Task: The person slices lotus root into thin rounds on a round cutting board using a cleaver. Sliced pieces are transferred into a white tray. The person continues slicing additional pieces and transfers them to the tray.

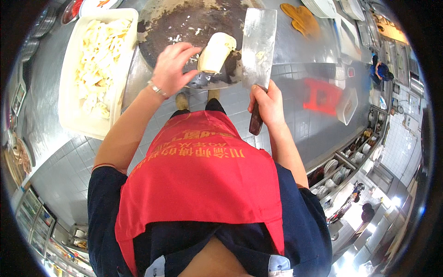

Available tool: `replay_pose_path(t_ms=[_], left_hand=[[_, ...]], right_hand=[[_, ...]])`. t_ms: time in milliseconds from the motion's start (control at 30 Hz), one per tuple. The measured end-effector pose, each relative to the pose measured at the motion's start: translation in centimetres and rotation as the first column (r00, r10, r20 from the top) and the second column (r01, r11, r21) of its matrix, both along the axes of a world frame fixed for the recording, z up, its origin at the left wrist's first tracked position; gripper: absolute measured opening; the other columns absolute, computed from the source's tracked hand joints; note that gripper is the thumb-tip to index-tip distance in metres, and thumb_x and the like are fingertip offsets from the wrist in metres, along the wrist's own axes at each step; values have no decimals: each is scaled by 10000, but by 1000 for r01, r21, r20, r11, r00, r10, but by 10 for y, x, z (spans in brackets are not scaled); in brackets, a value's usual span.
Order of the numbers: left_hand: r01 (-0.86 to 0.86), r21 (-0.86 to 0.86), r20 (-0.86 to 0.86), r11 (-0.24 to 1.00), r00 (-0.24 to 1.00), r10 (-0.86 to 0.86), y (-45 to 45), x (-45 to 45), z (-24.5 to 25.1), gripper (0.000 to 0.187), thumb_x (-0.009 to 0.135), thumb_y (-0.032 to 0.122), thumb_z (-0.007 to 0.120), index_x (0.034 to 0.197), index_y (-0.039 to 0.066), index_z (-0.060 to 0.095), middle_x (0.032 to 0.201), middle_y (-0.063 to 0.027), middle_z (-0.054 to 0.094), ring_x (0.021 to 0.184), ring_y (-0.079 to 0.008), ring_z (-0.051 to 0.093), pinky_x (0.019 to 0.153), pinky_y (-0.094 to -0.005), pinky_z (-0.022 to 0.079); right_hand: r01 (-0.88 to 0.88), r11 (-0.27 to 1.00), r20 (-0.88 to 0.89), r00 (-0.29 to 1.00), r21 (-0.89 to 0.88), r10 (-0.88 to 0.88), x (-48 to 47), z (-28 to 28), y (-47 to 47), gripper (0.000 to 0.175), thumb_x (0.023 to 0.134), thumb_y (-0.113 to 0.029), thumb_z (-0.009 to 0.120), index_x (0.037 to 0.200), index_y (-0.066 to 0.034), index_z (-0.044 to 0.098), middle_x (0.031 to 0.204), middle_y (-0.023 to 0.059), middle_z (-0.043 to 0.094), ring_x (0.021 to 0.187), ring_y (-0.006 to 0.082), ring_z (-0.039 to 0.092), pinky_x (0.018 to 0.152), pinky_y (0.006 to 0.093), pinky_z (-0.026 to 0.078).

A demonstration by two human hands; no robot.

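A thick, pale chunk of vegetable (217, 52), resembling a bamboo shoot, lies on a round, dark, worn chopping block (162, 29). My left hand (175, 67) is at its left side, thumb and fingers spread; the fingertips come very close, and I cannot tell if they touch it. In my right hand (268, 102) is the dark wooden handle of a Chinese cleaver (259, 45). Its broad blade is raised to the right of the chunk, with pale scraps stuck to it. Small white bits are scattered over the block.
A long white plastic tub (124, 69) holding pale cut pieces stands left of the block on a steel table (45, 86). Brown gloves or cloths (303, 20) and stacked white plates (322, 7) lie at the upper right. Farther right are a red crate (320, 95) and another person (380, 71).
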State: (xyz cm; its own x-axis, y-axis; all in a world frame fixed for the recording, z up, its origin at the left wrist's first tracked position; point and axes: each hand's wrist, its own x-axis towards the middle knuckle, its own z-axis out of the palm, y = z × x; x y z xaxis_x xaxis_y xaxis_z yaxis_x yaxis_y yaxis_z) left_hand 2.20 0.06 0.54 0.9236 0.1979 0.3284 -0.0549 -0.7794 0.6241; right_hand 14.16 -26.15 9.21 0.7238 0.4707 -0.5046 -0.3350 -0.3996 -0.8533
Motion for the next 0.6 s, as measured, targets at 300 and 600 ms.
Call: replay_pose_path(t_ms=[300,600], left_hand=[[159,91,-216,983,967,-136,-15,49,-7,808,693,249,804,1427,139,483,1346,-117,511,1285,-327,454,1077,-440,374],[151,48,-149,987,979,-143,-22,54,-11,728,670,245,790,1311,30,519,1279,-185,515,1219,-359,492,1066,-422,411]], right_hand=[[13,1000,-31,999,-28,-13,-7,-10,-14,100,958,-74,532,1009,11,514,681,48,538,488,150,541,461,304,472],[-34,999,-61,998,-35,32,-1,-15,-3,131,965,-90,531,1037,17,552,631,29,541,474,115,512,451,291,444]])
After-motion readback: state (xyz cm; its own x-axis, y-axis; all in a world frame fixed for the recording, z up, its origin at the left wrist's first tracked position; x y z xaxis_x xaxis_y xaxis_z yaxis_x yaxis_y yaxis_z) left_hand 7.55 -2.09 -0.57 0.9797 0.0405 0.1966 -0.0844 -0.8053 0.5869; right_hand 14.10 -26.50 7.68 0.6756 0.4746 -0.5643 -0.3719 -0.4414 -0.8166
